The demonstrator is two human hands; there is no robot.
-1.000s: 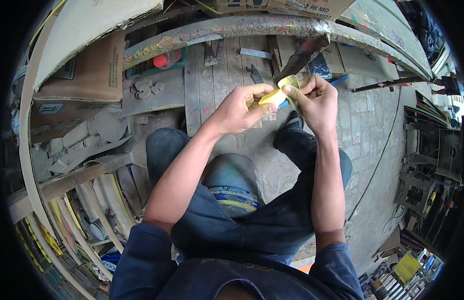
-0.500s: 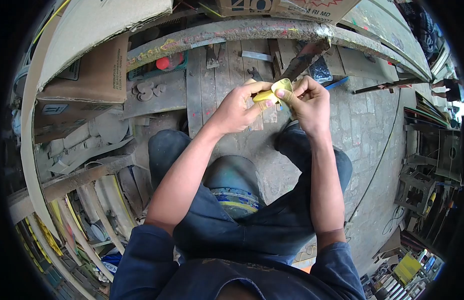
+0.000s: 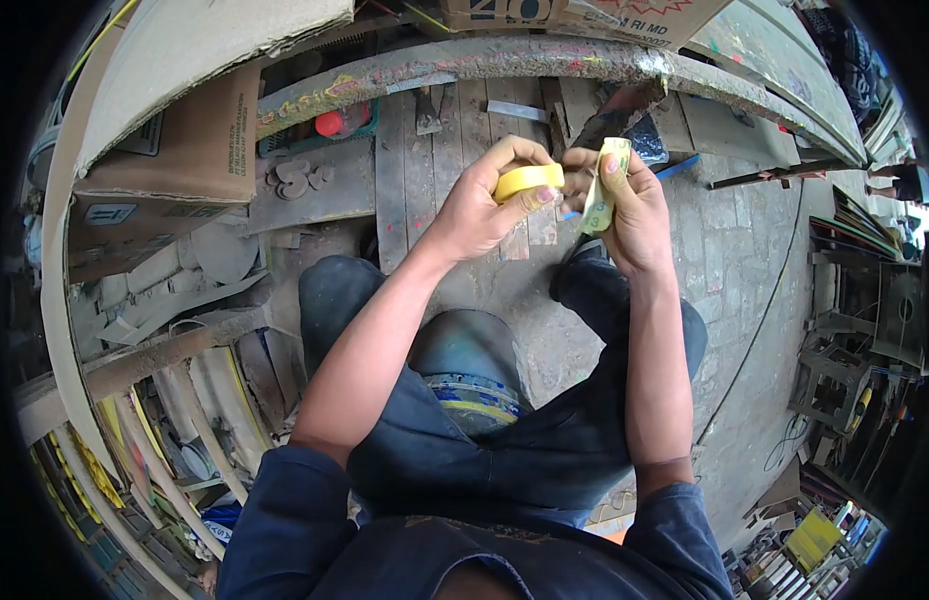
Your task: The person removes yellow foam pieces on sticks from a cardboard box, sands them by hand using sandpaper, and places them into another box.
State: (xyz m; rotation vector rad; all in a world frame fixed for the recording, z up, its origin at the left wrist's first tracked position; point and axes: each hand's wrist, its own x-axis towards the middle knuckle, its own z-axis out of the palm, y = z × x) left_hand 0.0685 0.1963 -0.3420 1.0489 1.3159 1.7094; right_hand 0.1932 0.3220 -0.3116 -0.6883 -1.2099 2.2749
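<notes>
In my left hand (image 3: 473,208) is a roll of yellow tape (image 3: 530,180), gripped between the thumb and the curled fingers. My right hand (image 3: 640,222), just to its right, pinches a pale yellow strip with green printing (image 3: 598,203) under the thumb. The strip hangs downward from the fingertips, apart from the roll. Both hands are raised in front of my knees. The far side of the roll is hidden by my left fingers.
A paint-splattered beam (image 3: 465,62) crosses ahead of my hands. Cardboard boxes (image 3: 170,170) stand at the left. Wooden boards (image 3: 395,160) lie below the beam, and a blue-stained bucket (image 3: 470,365) is between my legs. A plastic crate (image 3: 830,375) sits at the right.
My hands have moved apart, the right one slightly rightward. The printed strip, earlier bunched against the yellow roll, is now stretched out and separate from it.
</notes>
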